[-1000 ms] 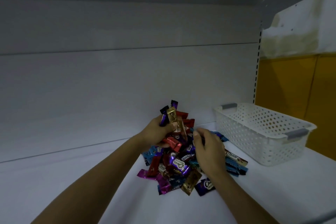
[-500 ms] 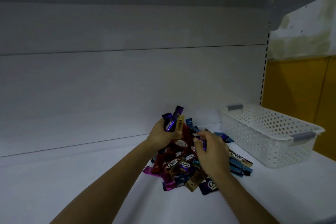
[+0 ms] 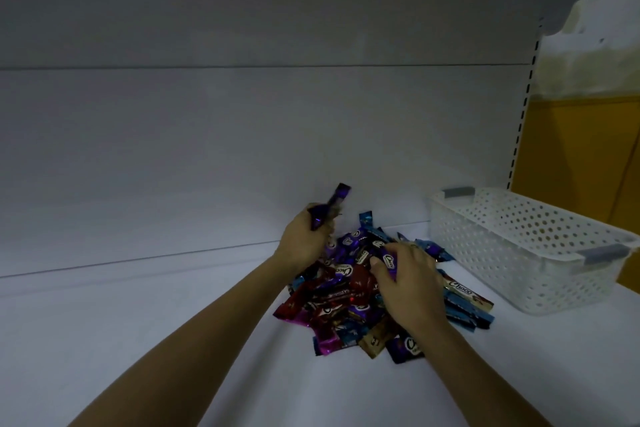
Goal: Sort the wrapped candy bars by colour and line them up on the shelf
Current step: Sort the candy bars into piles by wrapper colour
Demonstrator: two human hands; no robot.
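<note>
Nearest, the shelf [image 3: 138,340] carries one loose pile [image 3: 332,308] of bars, unsorted: purple, red, blue, pink and brown mixed, too tangled to count, though well over a dozen. The right hand [image 3: 408,284] lies on it, pinching a purple bar [image 3: 389,259], likely the next of that colour. Beyond, the left hand [image 3: 301,246] grips a purple bunch [image 3: 334,206] clear of the heap, at least two, apparently gathering one colour first. One basket [image 3: 519,253] stands farther right, apart.
</note>
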